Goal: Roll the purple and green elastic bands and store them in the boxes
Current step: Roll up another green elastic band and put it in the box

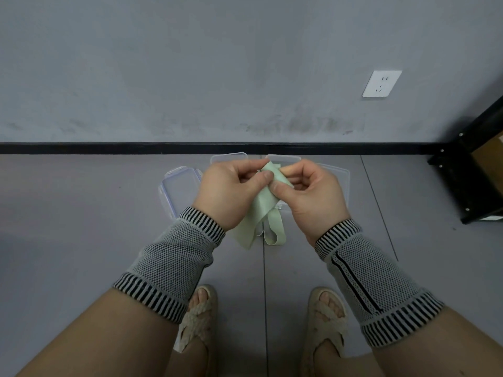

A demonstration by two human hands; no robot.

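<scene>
Both hands, left hand (231, 190) and right hand (307, 193), pinch green band (265, 202), hiding boxes (181, 189).

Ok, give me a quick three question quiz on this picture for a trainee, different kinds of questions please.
1. True or false: both hands pinch the green band.
2. Which item is on the wall? A) a socket B) a clock C) a shelf
3. Fill in: the clear boxes lie on the ____, near the black baseboard.

Key:
1. True. The left hand and the right hand each pinch its upper end, and the rest hangs loose below.
2. A, the white socket.
3. Floor.
</scene>
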